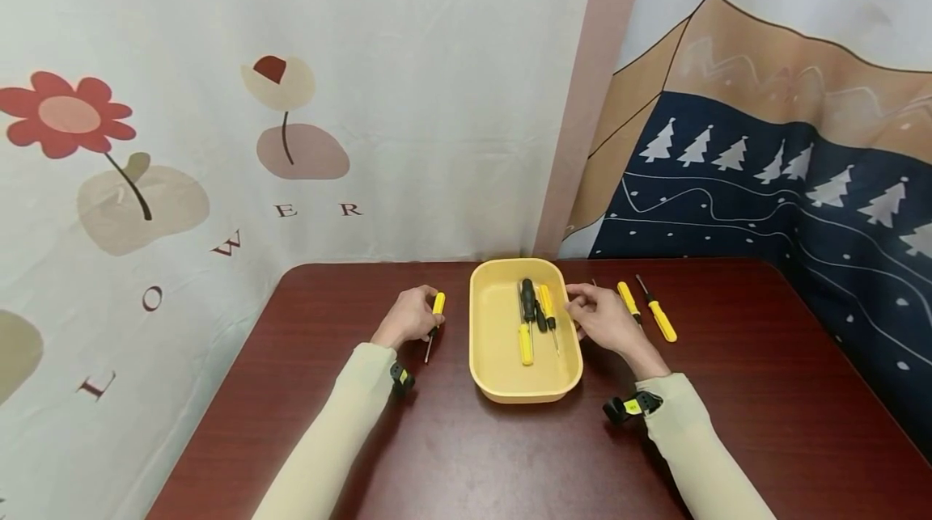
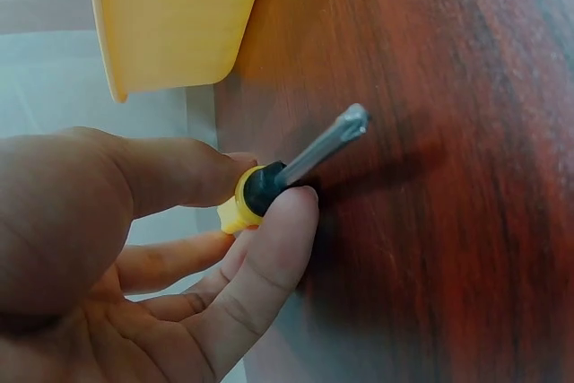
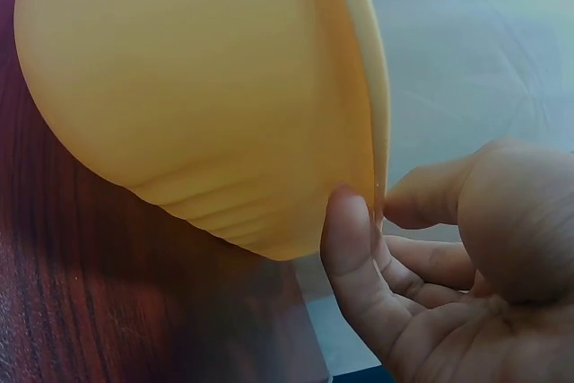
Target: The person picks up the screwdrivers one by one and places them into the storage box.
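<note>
My left hand [image 1: 412, 314] pinches a screwdriver [image 1: 438, 303] by its yellow and black handle, left of the yellow plastic tray [image 1: 495, 378]. In the left wrist view, the metal shaft [image 2: 318, 150] sticks out past the fingers, apart from the tabletop. At the tray's right side, my right hand [image 1: 606, 318] pinches the rim between thumb and fingers; the right wrist view shows the tray's outer wall [image 3: 197, 87] beside them. Inside the tray lie several screwdrivers, among them a black-handled one [image 1: 527, 299] and a yellow-handled one [image 1: 526, 348].
Right of my right hand, two more yellow and black screwdrivers lie on the dark red table [image 1: 480, 463]: one nearer [image 1: 626, 296], one farther right [image 1: 663, 326]. A printed curtain [image 1: 437, 99] hangs along the table's back edge.
</note>
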{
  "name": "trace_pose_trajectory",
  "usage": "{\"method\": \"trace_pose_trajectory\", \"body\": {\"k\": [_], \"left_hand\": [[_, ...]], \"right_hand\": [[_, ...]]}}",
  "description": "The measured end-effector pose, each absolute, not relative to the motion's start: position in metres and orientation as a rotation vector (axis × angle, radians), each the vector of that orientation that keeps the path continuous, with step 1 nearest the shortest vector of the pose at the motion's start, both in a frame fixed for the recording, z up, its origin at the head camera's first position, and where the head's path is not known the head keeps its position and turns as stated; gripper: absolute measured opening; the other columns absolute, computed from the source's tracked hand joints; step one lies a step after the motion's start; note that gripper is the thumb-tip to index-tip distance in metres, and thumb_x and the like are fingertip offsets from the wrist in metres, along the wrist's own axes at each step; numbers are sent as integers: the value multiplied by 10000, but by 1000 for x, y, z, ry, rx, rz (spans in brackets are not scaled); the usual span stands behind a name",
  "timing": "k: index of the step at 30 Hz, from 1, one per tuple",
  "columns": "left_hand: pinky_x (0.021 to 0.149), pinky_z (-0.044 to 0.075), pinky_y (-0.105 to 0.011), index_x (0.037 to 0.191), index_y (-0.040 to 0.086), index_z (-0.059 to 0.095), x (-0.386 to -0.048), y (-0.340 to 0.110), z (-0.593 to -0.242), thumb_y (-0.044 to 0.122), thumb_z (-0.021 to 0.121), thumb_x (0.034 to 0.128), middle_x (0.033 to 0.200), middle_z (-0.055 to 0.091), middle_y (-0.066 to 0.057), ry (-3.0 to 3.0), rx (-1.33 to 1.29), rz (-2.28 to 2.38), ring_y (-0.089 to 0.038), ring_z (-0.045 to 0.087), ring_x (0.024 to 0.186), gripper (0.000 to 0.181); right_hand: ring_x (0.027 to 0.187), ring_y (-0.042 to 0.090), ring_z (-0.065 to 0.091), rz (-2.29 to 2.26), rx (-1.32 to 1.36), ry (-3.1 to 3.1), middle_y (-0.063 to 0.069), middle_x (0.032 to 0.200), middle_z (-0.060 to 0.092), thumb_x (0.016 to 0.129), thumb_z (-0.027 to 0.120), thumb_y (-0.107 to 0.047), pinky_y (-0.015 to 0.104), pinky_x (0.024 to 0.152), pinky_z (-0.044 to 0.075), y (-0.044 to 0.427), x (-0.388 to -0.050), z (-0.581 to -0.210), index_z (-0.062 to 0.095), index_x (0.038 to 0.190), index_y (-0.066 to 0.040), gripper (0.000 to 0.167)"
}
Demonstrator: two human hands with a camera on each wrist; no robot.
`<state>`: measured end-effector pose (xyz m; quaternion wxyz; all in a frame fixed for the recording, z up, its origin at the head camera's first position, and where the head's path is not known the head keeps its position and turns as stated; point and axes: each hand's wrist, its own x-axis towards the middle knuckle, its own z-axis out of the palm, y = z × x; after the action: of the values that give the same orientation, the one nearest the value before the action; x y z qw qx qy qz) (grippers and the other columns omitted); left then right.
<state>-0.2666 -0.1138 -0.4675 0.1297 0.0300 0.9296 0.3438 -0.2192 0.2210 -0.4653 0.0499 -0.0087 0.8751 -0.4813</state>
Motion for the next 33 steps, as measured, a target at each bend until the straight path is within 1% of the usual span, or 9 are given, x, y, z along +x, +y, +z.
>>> {"method": "trace_pose_trajectory", "body": {"k": [11, 18, 28, 33], "left_hand": [[515, 592, -279, 1430, -13, 512, -268, -112, -468, 73, 722, 932, 919, 671, -169, 2686, 53, 1005, -190, 659, 596, 547], [518, 595, -281, 1409, -16, 522, -267, -112, -467, 51, 731, 919, 934, 669, -173, 2679, 22, 1041, -204, 669, 626, 537], [532, 604, -315, 1412, -9, 516, -268, -116, -463, 9, 685, 927, 920, 683, -157, 2656, 26, 1146, -180, 635, 546, 514], [581, 629, -363, 1428, 20, 510, -266, -118, -458, 24, 688, 935, 942, 661, -152, 2648, 33, 1207, -182, 646, 560, 525]], "right_hand": [[739, 206, 666, -1492, 9, 2600, 143, 1019, 622, 1001, 598, -142, 405, 709, 641, 224, -220, -463, 532, 1455, -22, 474], [726, 191, 651, -1508, 15, 2576, 140, 1020, 615, 994, 614, -134, 420, 713, 640, 223, -220, -462, 526, 1461, -30, 486], [723, 179, 647, -1552, -1, 2555, 130, 1008, 612, 992, 597, -119, 406, 681, 636, 223, -220, -463, 533, 1453, -20, 475], [726, 186, 648, -1545, 6, 2560, 127, 1010, 612, 996, 595, -123, 408, 693, 636, 223, -220, -463, 530, 1458, -27, 477]]}}
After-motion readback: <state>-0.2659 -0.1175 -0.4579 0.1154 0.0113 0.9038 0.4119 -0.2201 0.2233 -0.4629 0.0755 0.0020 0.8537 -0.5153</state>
